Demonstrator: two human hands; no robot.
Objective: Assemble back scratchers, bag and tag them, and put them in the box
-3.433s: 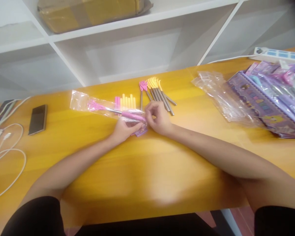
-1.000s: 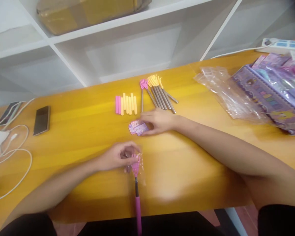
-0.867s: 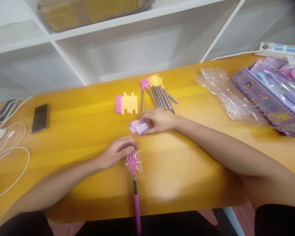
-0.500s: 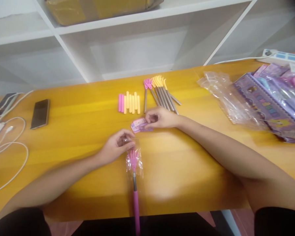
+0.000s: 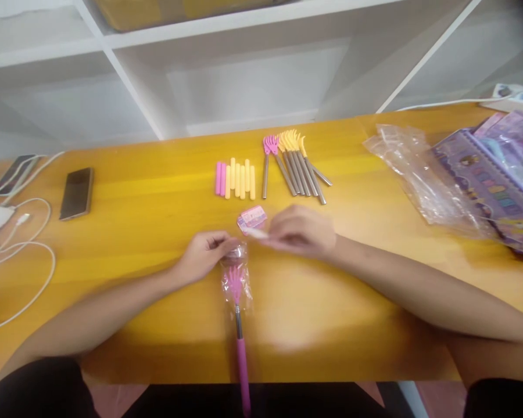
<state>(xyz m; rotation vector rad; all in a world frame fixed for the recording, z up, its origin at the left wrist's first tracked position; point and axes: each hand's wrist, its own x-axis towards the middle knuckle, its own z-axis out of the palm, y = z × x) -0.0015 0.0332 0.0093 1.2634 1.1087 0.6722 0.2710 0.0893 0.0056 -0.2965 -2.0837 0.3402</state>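
My left hand (image 5: 206, 255) pinches the top end of a clear plastic bag (image 5: 243, 253). Inside that bag lies a pink back scratcher (image 5: 241, 354), its claw towards my hands and its handle reaching past the table's front edge. To the right, my right hand (image 5: 305, 233), smeared by motion, grips a small card (image 5: 257, 233) that shows as a pale sliver beside the bag's mouth. A few printed cards (image 5: 254, 216) rest on the table just beyond it.
Pink and yellow handle sleeves (image 5: 239, 180) lie in a row farther back, beside several metal scratcher rods (image 5: 303, 171) with claws. Empty plastic bags (image 5: 418, 174) and a purple printed box (image 5: 483, 186) are at right. A phone (image 5: 77, 193) and white cables (image 5: 47, 249) lie left.
My right hand has lifted a card off the small stack and brought it nearer and slightly right. My left hand stays at the bag's top end. The view has shifted slightly.
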